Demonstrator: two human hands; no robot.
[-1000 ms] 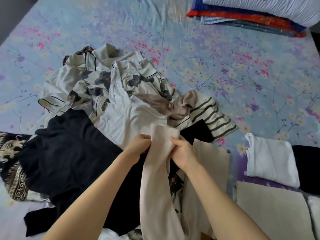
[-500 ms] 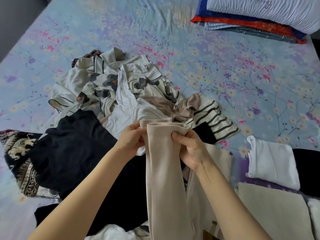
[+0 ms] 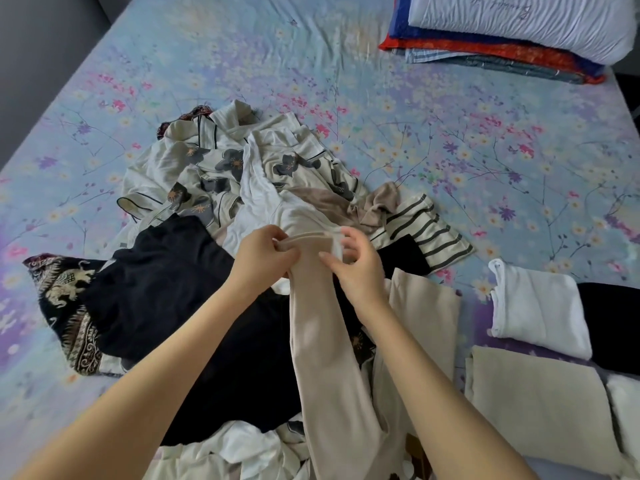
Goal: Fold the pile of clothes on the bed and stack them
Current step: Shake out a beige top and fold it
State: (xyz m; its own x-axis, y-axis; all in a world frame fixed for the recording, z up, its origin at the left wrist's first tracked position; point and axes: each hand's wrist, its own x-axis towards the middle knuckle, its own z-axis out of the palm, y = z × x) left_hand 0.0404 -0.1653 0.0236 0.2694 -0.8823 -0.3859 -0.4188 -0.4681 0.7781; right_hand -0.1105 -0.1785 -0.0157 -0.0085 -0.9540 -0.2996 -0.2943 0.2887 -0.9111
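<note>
A long beige garment (image 3: 325, 341) hangs from my hands over the pile of clothes (image 3: 214, 188) on the bed. My left hand (image 3: 259, 254) pinches its top edge on the left. My right hand (image 3: 356, 265) grips the same edge on the right, thumb in front of the cloth and fingers behind it. The pile holds a cream flower-print piece, a white top, a black garment (image 3: 166, 289), a striped piece (image 3: 426, 223) and a dark elephant-print cloth (image 3: 65, 289).
Folded items lie at the right: a white piece (image 3: 540, 310), a beige one (image 3: 540, 407) and a black one (image 3: 613, 323). A pillow (image 3: 519, 22) sits on folded blankets at the far right corner. The flowered sheet (image 3: 381, 140) stretches beyond the pile.
Both hands have lifted the beige garment's top edge up and away from me. The grip has shifted along that edge.
</note>
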